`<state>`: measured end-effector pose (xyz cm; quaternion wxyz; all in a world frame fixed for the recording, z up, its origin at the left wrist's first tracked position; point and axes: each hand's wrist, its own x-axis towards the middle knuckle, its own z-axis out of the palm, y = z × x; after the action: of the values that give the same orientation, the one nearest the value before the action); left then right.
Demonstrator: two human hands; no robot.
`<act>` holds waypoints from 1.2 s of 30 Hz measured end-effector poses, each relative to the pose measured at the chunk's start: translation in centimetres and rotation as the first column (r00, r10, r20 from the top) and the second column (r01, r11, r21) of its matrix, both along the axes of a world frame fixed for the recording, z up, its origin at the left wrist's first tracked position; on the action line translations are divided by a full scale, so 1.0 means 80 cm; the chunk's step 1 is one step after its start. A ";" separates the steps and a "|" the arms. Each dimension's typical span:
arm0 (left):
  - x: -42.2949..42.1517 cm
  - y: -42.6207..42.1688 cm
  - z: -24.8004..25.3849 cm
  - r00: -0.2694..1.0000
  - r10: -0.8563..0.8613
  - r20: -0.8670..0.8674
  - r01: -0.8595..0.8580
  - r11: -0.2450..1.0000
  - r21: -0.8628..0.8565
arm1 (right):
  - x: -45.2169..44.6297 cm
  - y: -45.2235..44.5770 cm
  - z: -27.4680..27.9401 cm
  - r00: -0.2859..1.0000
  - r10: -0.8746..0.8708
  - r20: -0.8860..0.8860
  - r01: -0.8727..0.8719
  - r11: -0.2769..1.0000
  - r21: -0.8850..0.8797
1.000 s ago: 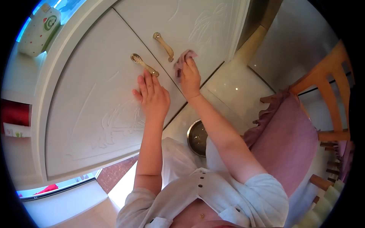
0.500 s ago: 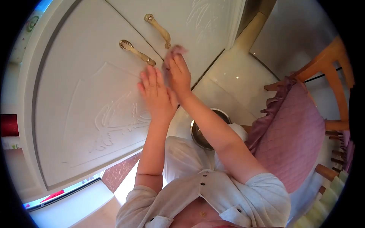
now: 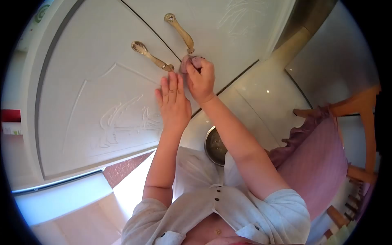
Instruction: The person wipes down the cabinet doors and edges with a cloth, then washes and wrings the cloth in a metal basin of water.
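Note:
My left hand (image 3: 175,105) lies flat with its fingers stretched out on the white cabinet door (image 3: 94,98), just below a gold handle (image 3: 151,57). Bunched in the closed fingers of my right hand (image 3: 204,83) is a pinkish cloth (image 3: 185,64). The cloth is against the cabinet front near the gap between the doors, right under the lower end of the second gold handle (image 3: 181,32). Part of the cloth is hidden by my fingers.
A metal basin (image 3: 214,148) stands on the shiny tiled floor (image 3: 255,104), partly behind my right forearm. To the right is a wooden chair (image 3: 365,122) with a pink quilted cover (image 3: 314,163).
My right hand and the cloth have shifted slightly right and down, and the hand has turned. My left hand stays flat on the door. The whole view has tilted a little.

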<state>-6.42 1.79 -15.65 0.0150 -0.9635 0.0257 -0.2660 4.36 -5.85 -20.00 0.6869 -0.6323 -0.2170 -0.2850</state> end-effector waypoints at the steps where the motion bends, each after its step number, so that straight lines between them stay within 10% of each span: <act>1: 0.000 -0.001 0.001 1.000 0.007 -0.021 -0.007 1.000 -0.009 | 0.004 -0.005 -0.005 0.999 0.004 0.042 -0.004 1.000 -0.012; 5: 0.008 -0.001 -0.015 0.992 0.117 -0.047 -0.111 0.986 0.126 | -0.001 -0.014 -0.067 0.967 0.247 -0.064 -0.240 0.965 0.106; 8: 0.014 0.001 -0.029 0.983 0.181 0.002 -0.176 0.953 0.247 | 0.000 -0.010 -0.080 0.999 -0.030 -0.042 0.027 0.998 -0.063; 15: 0.008 -0.006 -0.030 0.968 0.243 -0.061 -0.219 0.937 0.273 | 0.009 -0.006 0.022 0.991 0.046 0.128 -0.064 0.987 0.146; 17: 0.013 -0.005 -0.025 0.941 0.305 -0.149 -0.260 0.930 0.261 | 0.011 -0.019 0.018 0.891 0.430 -0.147 -0.405 0.898 0.173; 21: 0.013 -0.004 -0.031 0.971 0.237 -0.031 -0.218 0.931 0.293 | -0.005 -0.028 -0.040 0.825 0.413 -0.386 -0.362 0.910 0.200; 24: 0.012 0.001 -0.030 0.948 0.253 -0.194 -0.215 0.956 0.200 | -0.006 -0.018 -0.036 0.918 0.268 -0.292 -0.208 0.953 0.220; 27: 0.024 0.003 -0.047 0.990 0.136 0.032 -0.139 0.951 0.274 | 0.015 0.002 -0.016 0.985 -0.024 -0.173 0.057 0.980 0.190; 31: 0.028 0.007 -0.047 0.989 0.075 0.131 -0.104 0.966 0.235 | 0.026 0.014 0.006 0.702 -0.591 0.398 0.586 0.797 0.150; 32: 0.025 0.008 -0.047 0.990 0.043 0.132 -0.065 0.984 0.168 | 0.020 0.015 -0.009 0.967 -0.208 0.146 0.172 0.959 0.226; 33: 0.022 0.009 -0.046 0.991 0.014 0.134 -0.036 0.986 0.164 | 0.013 0.014 -0.020 0.959 0.279 -0.052 -0.236 0.884 0.403; 36: 0.015 0.013 -0.043 0.993 -0.100 0.064 0.102 0.994 -0.027 | -0.008 0.004 -0.026 0.998 0.023 -0.056 -0.015 0.989 0.150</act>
<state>-5.19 2.84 -19.09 -0.0122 -0.9523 0.0699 -0.2969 3.70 -5.52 -22.09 0.7410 -0.5850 -0.1812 -0.2755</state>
